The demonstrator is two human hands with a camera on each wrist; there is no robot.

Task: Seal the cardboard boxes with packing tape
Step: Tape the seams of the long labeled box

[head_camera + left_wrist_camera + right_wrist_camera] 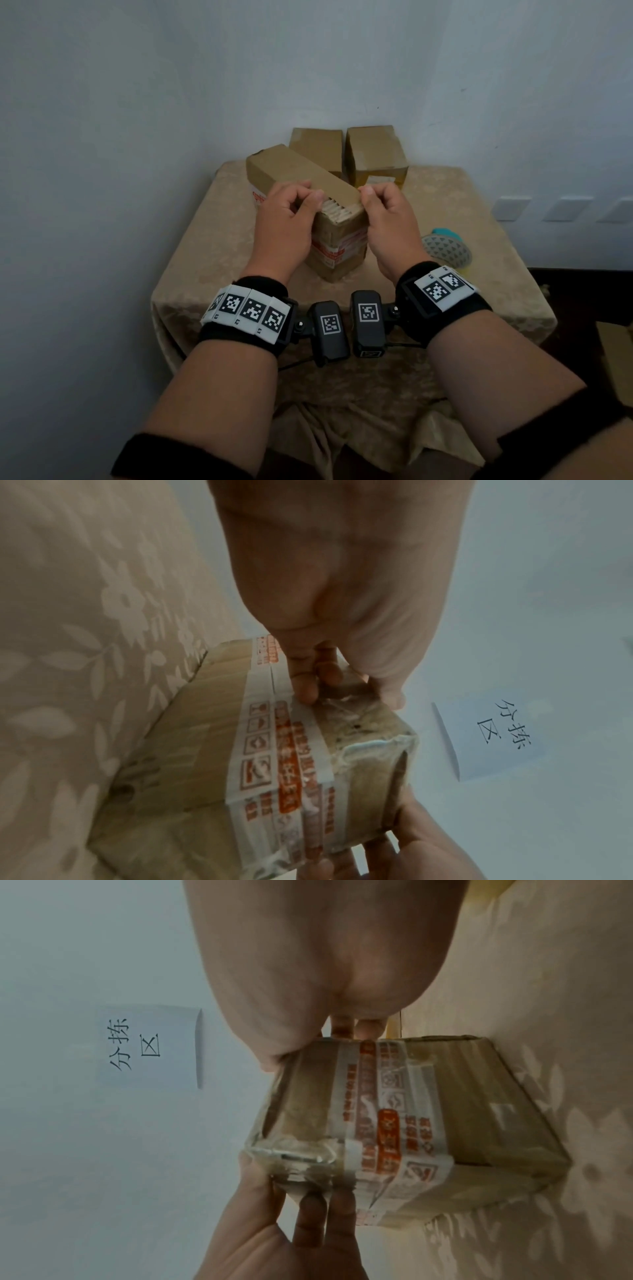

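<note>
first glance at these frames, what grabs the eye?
Both hands, left hand and right hand, grip the near top end of a long brown cardboard box with orange-printed white tape, mid-table on a beige floral tablecloth. Two more brown cardboard boxes stand behind it by the wall, and a grey-patterned roll with a teal edge lies to the right. The wrist views show a white paper sign with black characters on the wall.
</note>
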